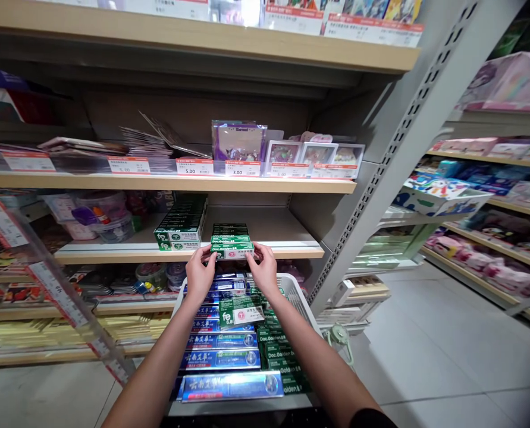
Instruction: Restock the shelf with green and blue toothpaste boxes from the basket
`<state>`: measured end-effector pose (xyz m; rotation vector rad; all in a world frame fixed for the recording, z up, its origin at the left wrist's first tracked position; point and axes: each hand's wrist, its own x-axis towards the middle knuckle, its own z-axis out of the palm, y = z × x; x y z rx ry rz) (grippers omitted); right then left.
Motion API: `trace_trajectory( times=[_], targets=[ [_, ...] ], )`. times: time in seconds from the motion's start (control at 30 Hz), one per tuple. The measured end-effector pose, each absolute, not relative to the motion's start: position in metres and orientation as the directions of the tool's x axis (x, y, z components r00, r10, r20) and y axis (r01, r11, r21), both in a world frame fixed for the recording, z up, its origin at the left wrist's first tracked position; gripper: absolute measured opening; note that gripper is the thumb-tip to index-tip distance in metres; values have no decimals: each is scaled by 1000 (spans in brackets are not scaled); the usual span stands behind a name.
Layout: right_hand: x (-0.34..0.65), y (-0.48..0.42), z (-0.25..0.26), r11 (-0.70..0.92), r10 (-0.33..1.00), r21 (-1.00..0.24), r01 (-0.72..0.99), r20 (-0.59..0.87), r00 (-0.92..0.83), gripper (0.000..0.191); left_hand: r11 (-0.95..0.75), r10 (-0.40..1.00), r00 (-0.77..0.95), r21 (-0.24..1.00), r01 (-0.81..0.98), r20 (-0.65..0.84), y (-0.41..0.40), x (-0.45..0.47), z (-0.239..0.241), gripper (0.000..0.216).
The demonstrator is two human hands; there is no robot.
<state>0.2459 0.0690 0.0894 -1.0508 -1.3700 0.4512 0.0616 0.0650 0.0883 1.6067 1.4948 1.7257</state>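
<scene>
My left hand (201, 268) and my right hand (265, 267) grip the two ends of a green-and-white toothpaste box (232, 252) between thumb and fingers. It is at the front edge of the shelf, in line with a short row of matching green boxes (229, 230). Left of that row stands a longer, two-high stack of green boxes (182, 223). Below my hands is a light grey basket (307, 309). Inside it, long blue toothpaste boxes (231, 386) fill the left side and green boxes (282, 356) the right. One loose green-and-white box (241, 311) lies tilted on top.
Above runs a shelf board (166, 182) with price tags, card packs and small clear boxes (318, 156). A slotted metal upright (398, 142) stands to the right. At left a price-tag rail (59, 291) slants forward. A pale green handled object (339, 342) sits beside the basket.
</scene>
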Motion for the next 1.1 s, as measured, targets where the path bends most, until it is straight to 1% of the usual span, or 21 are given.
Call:
trace_trajectory(
  times=[0.1, 0.27, 0.37, 0.53, 0.67, 0.83, 1.0, 1.1],
  targets=[
    [243, 73, 88, 482, 795, -820, 307, 557, 239, 31, -388, 782, -299, 802, 453, 547, 72, 65, 84, 30],
    [240, 74, 87, 454, 768, -777, 436, 589, 252, 22, -402, 726, -280, 718, 568, 628, 76, 64, 81, 28],
    [238, 79, 85, 480, 767, -774, 413, 599, 231, 24, -427, 713, -251, 690, 585, 655, 81, 62, 81, 28],
    [238, 94, 79, 480, 815, -818, 317, 549, 183, 25, -394, 772, -255, 753, 527, 582, 97, 56, 77, 32],
    [238, 106, 78, 473, 815, -816, 333, 549, 185, 26, -382, 795, -271, 794, 473, 543, 109, 57, 74, 33],
    [235, 117, 79, 439, 817, -822, 362, 533, 219, 27, -365, 815, -333, 867, 339, 474, 116, 64, 77, 31],
    [233, 121, 76, 412, 836, -846, 339, 499, 228, 31, -357, 812, -333, 859, 368, 480, 116, 66, 81, 25],
    [234, 120, 75, 415, 846, -852, 319, 491, 207, 37, -356, 822, -313, 859, 368, 475, 113, 65, 82, 29]
  ],
)
